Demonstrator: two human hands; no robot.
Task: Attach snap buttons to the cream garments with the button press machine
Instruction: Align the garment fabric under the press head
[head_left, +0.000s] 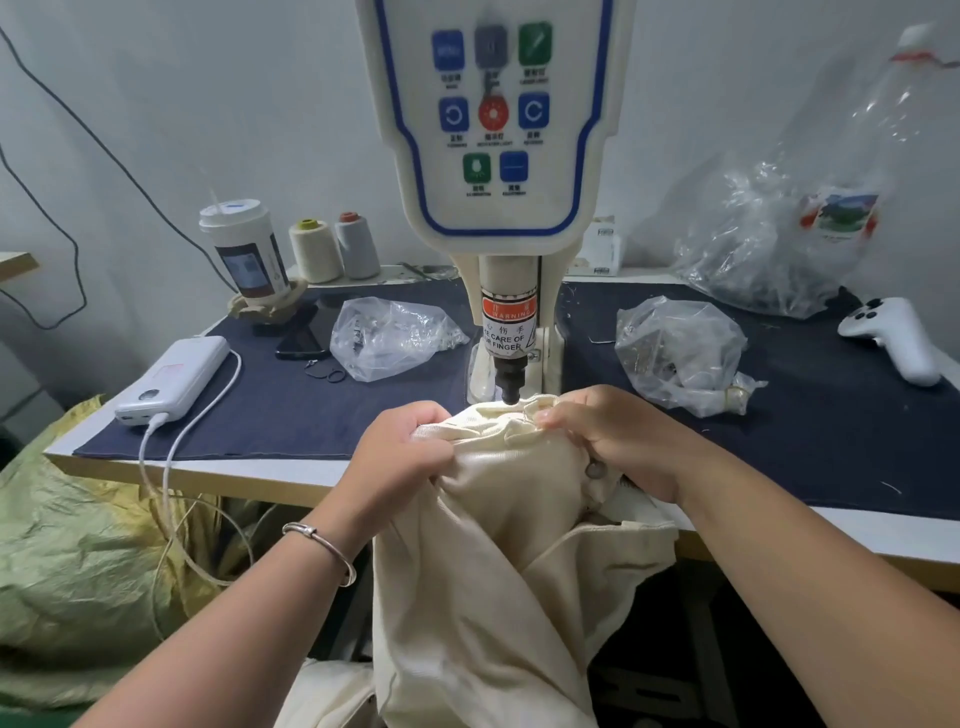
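The button press machine (493, 130) stands at the table's middle, its black punch tip (509, 387) just above a cream garment (483, 571). The garment's top edge is bunched under the punch and the rest hangs off the table's front edge. My left hand (400, 452) grips the fabric left of the punch. My right hand (602, 436) pinches the folded edge right of the punch. A fastened metal snap button (594, 470) shows on the fabric below my right thumb.
Two clear plastic bags (389, 338) (680, 353) lie on the dark mat either side of the machine. A white power bank (174, 379), phone, cup (244, 249) and thread cones (332, 249) stand at left. A white controller (898, 338) lies at right. A green sack (78, 545) sits beside the table.
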